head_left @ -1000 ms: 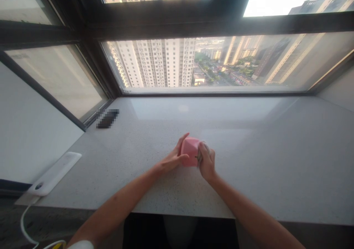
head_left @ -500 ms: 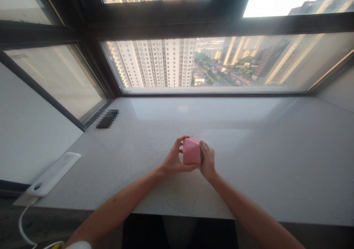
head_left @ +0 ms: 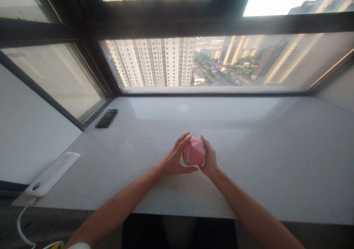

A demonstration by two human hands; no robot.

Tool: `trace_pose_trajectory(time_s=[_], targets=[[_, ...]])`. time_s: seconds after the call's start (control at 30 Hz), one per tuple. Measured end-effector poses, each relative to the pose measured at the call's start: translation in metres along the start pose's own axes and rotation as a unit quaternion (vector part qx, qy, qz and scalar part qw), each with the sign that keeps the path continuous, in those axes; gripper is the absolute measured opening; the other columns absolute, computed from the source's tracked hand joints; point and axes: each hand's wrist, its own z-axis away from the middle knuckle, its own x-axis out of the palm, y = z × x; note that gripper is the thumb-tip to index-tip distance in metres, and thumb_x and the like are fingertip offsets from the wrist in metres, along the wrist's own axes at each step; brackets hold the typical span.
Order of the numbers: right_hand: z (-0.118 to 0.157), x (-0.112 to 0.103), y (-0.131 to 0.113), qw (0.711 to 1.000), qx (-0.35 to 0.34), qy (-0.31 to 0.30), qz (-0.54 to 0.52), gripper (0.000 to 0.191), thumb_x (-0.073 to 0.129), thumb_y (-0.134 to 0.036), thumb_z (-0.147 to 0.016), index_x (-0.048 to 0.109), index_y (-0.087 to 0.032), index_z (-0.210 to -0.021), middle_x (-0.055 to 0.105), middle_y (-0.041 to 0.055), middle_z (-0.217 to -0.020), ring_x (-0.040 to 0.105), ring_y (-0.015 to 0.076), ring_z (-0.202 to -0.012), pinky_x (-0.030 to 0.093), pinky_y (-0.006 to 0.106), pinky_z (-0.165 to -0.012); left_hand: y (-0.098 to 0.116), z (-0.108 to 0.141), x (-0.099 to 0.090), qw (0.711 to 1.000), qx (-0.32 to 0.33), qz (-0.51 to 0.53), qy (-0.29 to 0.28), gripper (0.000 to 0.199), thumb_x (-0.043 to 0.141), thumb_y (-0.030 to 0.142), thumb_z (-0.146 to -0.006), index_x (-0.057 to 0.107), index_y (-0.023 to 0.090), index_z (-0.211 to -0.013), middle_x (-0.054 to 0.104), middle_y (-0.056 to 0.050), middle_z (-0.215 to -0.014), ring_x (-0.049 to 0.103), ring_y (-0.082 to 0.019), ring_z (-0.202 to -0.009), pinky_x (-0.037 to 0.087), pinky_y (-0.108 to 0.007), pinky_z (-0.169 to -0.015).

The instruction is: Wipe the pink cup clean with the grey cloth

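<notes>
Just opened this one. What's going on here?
A person is holding a pink faceted block between both bare hands, with the left hand on one side and the right hand on the other. The hands are over a speckled stone counter beneath a large window overlooking tower blocks. Farther left on the counter lie a blurred dark rectangle and a white device with a cable.

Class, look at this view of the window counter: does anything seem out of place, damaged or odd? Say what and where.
The dark object near the window is pixelated, so its details cannot be seen. Nothing else stands out: the left hand and right hand hold a pink block above the stone counter.
</notes>
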Motion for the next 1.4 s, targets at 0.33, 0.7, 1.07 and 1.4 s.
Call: trace_pose_trajectory(time_s=[0.33, 0.7, 1.07, 1.4], targets=[[0.023, -0.016, 0.011, 0.931, -0.269, -0.047, 0.244, 0.065, 0.072, -0.072, -0.094, 0.052, -0.023, -0.056, 0.045, -0.0033, -0.053, 0.036, 0.012, -0.05, 0.03, 0.03, -0.052, 0.015, -0.01, -0.002, 0.934, -0.185, 0.305, -0.024, 0.107, 0.097, 0.062, -0.072, 0.045, 0.026, -0.158, 0.066, -0.017, -0.149, 0.071, -0.034, -0.125, 0.06, -0.043, -0.1], [0.006, 0.001, 0.0, 0.996, -0.071, 0.021, 0.044, 0.048, 0.084, -0.062, -0.082, 0.058, -0.023, -0.074, 0.054, -0.0048, -0.064, 0.043, 0.0119, -0.054, 0.039, 0.025, -0.051, -0.008, 0.0, -0.005, 0.998, -0.02, 0.053, -0.021, 0.151, 0.107, 0.058, -0.059, 0.011, 0.043, -0.175, 0.018, -0.021, -0.182, 0.029, -0.049, -0.166, 0.041, -0.068, -0.127], [0.023, -0.015, 0.015, 0.946, -0.223, -0.042, 0.231, 0.06, 0.074, -0.069, -0.094, 0.052, -0.023, -0.062, 0.044, -0.0047, -0.057, 0.035, 0.0112, -0.052, 0.029, 0.029, -0.051, 0.005, -0.002, -0.003, 0.955, -0.159, 0.247, -0.028, 0.11, 0.093, 0.07, -0.074, 0.037, 0.029, -0.159, 0.061, -0.017, -0.146, 0.07, -0.032, -0.119, 0.059, -0.045, -0.1], [0.005, -0.001, 0.001, 0.991, -0.109, 0.022, 0.077, 0.05, 0.084, -0.063, -0.083, 0.056, -0.023, -0.072, 0.05, -0.0051, -0.065, 0.041, 0.0123, -0.057, 0.04, 0.026, -0.053, -0.007, -0.002, -0.01, 0.999, 0.032, -0.029, -0.029, 0.151, 0.108, 0.056, -0.058, 0.012, 0.04, -0.174, 0.014, -0.023, -0.181, 0.025, -0.051, -0.167, 0.038, -0.071, -0.128]])
